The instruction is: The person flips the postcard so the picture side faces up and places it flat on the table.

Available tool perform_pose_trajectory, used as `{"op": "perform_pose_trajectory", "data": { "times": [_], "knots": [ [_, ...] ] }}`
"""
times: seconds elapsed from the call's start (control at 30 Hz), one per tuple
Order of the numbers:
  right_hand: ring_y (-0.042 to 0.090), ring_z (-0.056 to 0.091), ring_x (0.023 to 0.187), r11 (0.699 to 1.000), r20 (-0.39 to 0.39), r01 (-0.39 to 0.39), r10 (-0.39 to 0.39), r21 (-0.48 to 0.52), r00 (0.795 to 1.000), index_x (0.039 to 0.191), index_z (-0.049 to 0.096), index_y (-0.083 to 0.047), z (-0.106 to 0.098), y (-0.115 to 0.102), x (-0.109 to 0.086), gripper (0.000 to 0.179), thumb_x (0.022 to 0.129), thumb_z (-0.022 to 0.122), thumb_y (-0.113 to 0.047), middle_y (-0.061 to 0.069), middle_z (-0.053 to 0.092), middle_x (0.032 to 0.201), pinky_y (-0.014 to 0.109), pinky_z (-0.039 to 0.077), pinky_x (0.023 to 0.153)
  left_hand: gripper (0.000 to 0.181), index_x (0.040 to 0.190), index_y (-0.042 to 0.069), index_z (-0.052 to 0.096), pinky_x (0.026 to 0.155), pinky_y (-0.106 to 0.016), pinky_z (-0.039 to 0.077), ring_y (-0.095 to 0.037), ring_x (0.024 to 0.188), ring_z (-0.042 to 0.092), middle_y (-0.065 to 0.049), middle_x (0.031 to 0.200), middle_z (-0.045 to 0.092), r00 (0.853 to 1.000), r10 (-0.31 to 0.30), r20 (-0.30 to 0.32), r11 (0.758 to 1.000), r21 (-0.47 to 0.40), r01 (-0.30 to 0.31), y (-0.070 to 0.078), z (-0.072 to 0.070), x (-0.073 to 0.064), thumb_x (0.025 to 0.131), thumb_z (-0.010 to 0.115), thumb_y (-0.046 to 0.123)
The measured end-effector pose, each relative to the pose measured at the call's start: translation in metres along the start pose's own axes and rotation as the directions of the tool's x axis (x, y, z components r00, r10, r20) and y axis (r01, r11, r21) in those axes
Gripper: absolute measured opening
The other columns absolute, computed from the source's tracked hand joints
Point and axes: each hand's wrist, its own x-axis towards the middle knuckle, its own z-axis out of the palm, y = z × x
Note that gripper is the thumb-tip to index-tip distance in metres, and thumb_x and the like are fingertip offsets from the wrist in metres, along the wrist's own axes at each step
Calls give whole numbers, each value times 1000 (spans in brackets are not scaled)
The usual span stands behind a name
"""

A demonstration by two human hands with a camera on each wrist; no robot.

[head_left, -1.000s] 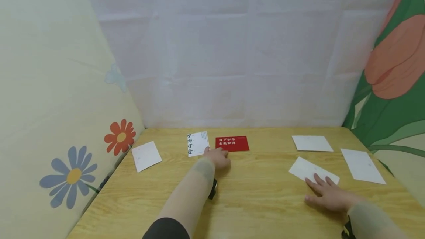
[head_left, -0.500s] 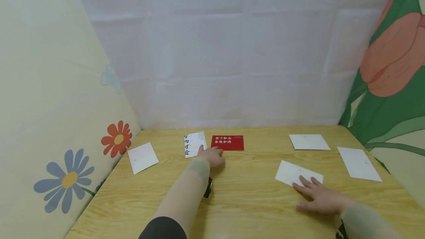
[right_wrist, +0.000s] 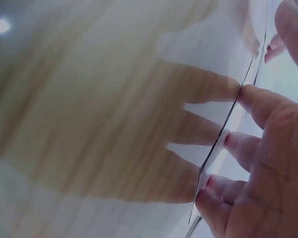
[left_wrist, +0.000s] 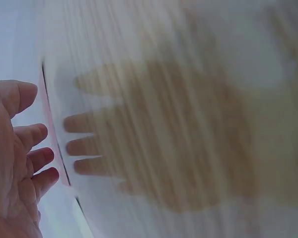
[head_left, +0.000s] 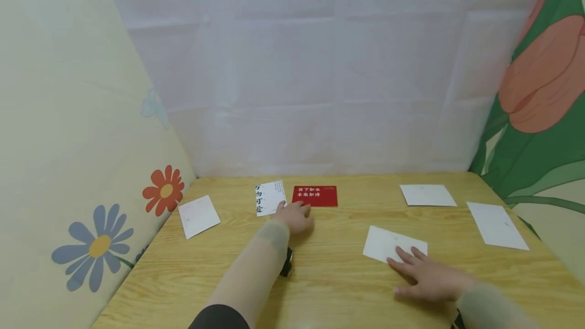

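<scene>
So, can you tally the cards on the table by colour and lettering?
Red card with white lettering: 1
White card with bold black lettering: 1
White cards without bold lettering: 4
Total: 6

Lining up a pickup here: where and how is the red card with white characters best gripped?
Probably by the near edge of the red card, just right of the left hand, coming from the near side. It lies flat on the wood-grain table, with that stretch of edge uncovered; looking thin, it may need a fingertip to lift it before pinching.
</scene>
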Motion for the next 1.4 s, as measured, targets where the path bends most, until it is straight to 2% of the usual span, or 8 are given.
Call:
{"op": "perform_pose_trajectory", "data": {
  "times": [0.27,0.43,0.63,0.73,0.83,1.0,1.23,1.4],
  "knots": [
    [48,13,140,998,-12,60,-61,-35,998,147,42,-26,7,-14,5,72,86,57,-62,8,21,158,72,20,101,51,145,19,44,113,-55,14,-23,141,29,-3,151,38,995,96,-21,995,-35,-97,13,-2,-16,100,40,43],
    [47,13,141,996,2,80,-80,-43,997,147,41,-28,7,-21,8,72,86,57,-62,7,21,158,71,20,102,46,140,15,50,110,-58,20,-24,136,37,-4,145,46,985,162,-53,986,-33,-164,17,1,-24,98,49,34],
    [46,12,142,992,26,114,-113,-54,993,147,41,-29,8,-28,13,72,85,56,-64,6,21,158,69,21,103,39,128,20,60,106,-52,27,-21,128,46,2,133,56,981,185,-56,979,-71,-189,23,6,-35,92,61,35],
    [45,12,142,988,29,140,-138,-67,990,147,40,-30,9,-34,16,73,85,55,-65,6,22,158,68,22,104,39,124,21,63,105,-54,28,-22,124,48,2,129,57,981,192,-39,976,-101,-195,28,7,-42,89,65,37],
    [45,13,142,979,23,180,-179,-92,984,147,40,-30,12,-39,18,73,85,54,-66,6,22,158,67,23,104,38,122,20,64,103,-51,33,-22,119,51,2,124,59,981,192,-14,970,-146,-192,34,6,-48,88,67,37],
    [46,15,141,962,12,247,-248,-117,969,147,41,-28,16,-50,21,73,86,55,-64,9,24,157,67,25,103,35,115,19,66,97,-40,43,-18,110,55,3,116,60,987,161,11,958,-241,-154,40,8,-54,85,71,35],
    [43,15,142,960,49,250,-246,-126,968,146,40,-33,19,-63,22,71,85,55,-65,5,23,158,65,24,105,34,107,21,66,91,-40,46,-16,97,55,4,108,59,995,100,11,955,-282,-93,41,15,-57,80,76,39],
    [42,15,142,957,56,260,-254,-130,965,146,40,-35,21,-67,22,70,85,56,-64,5,23,158,65,24,105,37,107,20,66,92,-42,45,-18,100,55,1,110,58,997,73,26,955,-289,-62,43,17,-60,78,78,40]
  ]
}}
